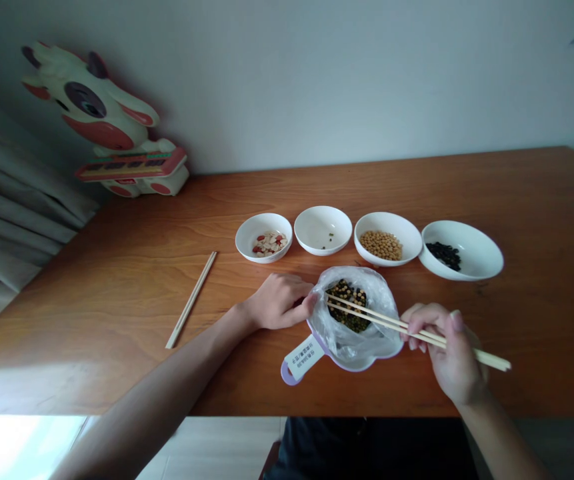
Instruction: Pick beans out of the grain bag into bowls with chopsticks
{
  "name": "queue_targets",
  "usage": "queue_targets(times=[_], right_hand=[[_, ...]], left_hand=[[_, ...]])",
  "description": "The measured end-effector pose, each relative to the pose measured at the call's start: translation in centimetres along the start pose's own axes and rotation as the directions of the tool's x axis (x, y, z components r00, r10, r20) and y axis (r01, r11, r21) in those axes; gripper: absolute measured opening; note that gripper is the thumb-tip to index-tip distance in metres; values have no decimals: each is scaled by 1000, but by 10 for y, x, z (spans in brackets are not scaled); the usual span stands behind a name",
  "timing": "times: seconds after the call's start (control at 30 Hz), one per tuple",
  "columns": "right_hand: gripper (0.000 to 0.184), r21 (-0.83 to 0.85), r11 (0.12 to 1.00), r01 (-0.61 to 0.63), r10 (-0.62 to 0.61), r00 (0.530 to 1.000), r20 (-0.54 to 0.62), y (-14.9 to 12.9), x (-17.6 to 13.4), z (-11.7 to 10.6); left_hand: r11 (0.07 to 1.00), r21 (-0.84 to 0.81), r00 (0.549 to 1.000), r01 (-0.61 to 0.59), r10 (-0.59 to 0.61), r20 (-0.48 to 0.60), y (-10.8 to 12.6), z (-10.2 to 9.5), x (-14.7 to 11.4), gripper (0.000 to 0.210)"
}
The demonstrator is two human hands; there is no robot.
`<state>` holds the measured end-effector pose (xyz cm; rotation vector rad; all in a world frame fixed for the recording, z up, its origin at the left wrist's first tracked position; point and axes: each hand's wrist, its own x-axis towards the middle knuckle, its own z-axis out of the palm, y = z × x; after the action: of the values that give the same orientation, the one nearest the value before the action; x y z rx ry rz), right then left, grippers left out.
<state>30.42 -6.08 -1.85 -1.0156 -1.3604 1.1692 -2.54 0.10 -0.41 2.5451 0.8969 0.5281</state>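
In my right hand (pixel 444 347) is a pair of chopsticks (pixel 397 323), its tips over a heap of mixed beans (pixel 349 303), dark green and yellow. The beans lie in a clear plastic bag (pixel 381 293) that lines a handled purple-rimmed bowl (pixel 354 365). My left hand (pixel 284 300) pinches the left rim of this bowl and the bag between thumb and fingers. Whether a bean sits between the chopstick tips is too small to tell. A label (pixel 305 358) with printed writing covers the bowl's handle.
Behind stand white bowls in a row: one with pale and red flat pieces (pixel 269 244), one with a few small beans (pixel 323 227), one with yellow soybeans (pixel 381 245), one with black pieces (pixel 444 255). More chopsticks (pixel 191 300) lie left. A cow toy (pixel 117 127) stands at the wall.
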Motion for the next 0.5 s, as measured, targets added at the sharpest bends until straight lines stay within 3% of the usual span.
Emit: queue_targets(times=[0.5], right_hand=[[54,-32,999,43,-41,998,54,-1,0,1]], left_hand=[[1000,15,1000,4,-4,15,0,-1,0,41]])
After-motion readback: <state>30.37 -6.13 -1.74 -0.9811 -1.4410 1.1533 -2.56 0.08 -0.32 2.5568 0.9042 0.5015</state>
